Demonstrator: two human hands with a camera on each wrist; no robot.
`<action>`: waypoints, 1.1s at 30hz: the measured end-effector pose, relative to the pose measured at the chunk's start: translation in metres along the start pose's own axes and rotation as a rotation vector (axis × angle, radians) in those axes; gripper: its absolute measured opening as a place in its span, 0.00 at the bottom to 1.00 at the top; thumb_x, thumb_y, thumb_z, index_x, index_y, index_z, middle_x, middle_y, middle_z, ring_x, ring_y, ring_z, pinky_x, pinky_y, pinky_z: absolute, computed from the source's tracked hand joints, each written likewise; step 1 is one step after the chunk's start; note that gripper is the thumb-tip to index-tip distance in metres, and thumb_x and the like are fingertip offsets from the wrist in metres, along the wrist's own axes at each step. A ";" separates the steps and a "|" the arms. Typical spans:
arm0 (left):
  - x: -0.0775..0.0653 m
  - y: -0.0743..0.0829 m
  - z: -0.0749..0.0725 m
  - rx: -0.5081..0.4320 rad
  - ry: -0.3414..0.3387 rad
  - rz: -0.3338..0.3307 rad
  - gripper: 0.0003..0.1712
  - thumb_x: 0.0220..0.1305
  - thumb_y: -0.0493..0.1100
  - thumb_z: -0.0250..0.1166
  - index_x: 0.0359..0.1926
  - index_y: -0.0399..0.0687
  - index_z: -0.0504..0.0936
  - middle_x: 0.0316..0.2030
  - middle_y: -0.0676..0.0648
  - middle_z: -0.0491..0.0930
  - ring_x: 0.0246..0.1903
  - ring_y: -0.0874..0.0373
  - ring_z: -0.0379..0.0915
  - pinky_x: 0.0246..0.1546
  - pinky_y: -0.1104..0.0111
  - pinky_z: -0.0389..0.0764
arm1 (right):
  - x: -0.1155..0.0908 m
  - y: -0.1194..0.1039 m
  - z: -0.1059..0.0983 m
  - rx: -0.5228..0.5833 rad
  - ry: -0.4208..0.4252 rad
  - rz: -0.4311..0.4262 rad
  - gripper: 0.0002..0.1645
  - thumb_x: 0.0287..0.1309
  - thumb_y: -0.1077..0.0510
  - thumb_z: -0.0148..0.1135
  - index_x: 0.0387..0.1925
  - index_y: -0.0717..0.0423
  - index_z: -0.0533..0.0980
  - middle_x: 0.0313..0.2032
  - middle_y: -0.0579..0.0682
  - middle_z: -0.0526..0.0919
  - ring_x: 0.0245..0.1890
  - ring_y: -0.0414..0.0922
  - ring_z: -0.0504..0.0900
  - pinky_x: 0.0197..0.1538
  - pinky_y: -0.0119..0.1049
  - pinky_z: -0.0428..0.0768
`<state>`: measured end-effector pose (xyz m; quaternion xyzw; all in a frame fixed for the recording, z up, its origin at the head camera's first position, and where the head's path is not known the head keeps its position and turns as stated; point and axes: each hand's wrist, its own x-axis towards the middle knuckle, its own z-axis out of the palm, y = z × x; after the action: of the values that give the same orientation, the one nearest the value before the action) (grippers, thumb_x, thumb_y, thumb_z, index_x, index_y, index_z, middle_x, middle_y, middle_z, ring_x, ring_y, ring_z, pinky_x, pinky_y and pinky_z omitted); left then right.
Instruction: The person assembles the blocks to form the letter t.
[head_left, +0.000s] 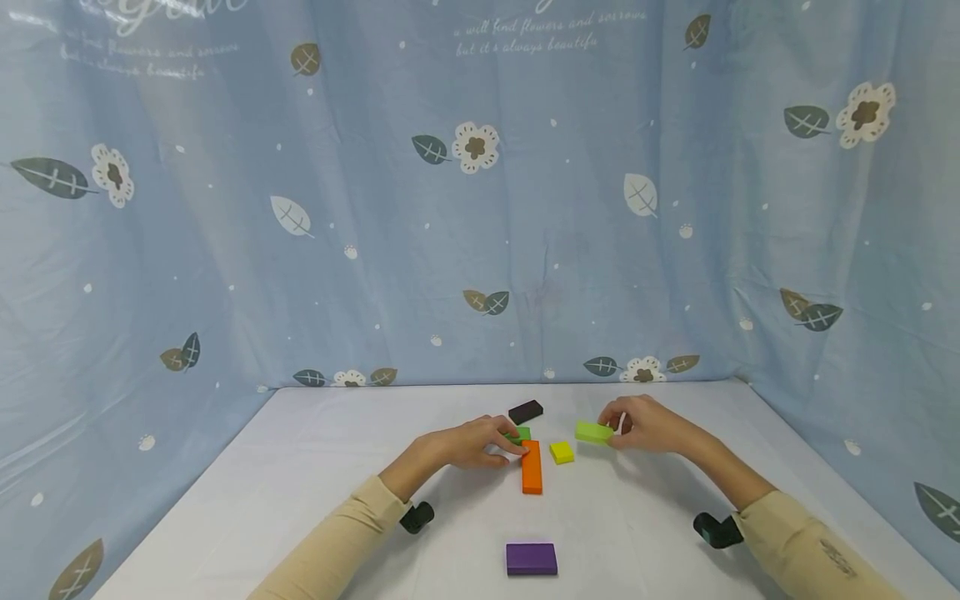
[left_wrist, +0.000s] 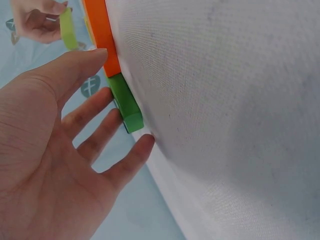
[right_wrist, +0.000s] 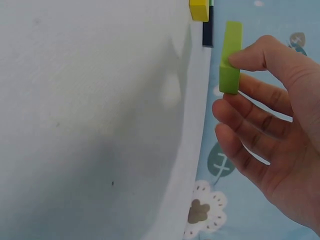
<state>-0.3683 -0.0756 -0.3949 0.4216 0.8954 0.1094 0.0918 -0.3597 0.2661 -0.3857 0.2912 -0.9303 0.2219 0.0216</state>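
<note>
Between thumb and fingers, my right hand (head_left: 648, 423) pinches one end of a lime green block (head_left: 592, 432). The right wrist view shows that block (right_wrist: 232, 40) raised above the white table, its far end free. My left hand (head_left: 474, 442) is at an orange block (head_left: 532, 470) and a darker green block (head_left: 524, 433), which lie end to end. In the left wrist view its thumb is at the orange block (left_wrist: 102, 30), while loosely spread fingers reach beside the green block (left_wrist: 124, 102). A small yellow block (head_left: 562, 452) lies between the two hands.
Behind the hands lies a black block (head_left: 526, 412). A purple block (head_left: 532, 559) sits near the front of the white table (head_left: 622, 533). Blue patterned cloth (head_left: 540, 250) hangs along the back and both sides.
</note>
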 end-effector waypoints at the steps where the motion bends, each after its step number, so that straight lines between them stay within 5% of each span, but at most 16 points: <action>1: 0.000 0.000 0.000 0.001 0.000 0.001 0.20 0.68 0.46 0.63 0.60 0.62 0.80 0.61 0.52 0.73 0.59 0.60 0.67 0.63 0.67 0.71 | 0.001 0.000 0.000 -0.002 0.001 -0.003 0.14 0.52 0.57 0.71 0.42 0.53 0.82 0.37 0.44 0.85 0.32 0.38 0.79 0.34 0.26 0.79; 33: 0.001 0.001 0.001 0.022 -0.002 0.000 0.21 0.68 0.45 0.63 0.61 0.63 0.79 0.62 0.52 0.72 0.60 0.58 0.67 0.63 0.65 0.70 | 0.030 -0.004 0.007 0.028 -0.042 0.024 0.14 0.52 0.57 0.71 0.42 0.54 0.83 0.38 0.45 0.85 0.34 0.41 0.79 0.37 0.27 0.79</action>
<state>-0.3678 -0.0743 -0.3959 0.4226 0.8965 0.0992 0.0882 -0.3817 0.2438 -0.3853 0.2850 -0.9307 0.2291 -0.0047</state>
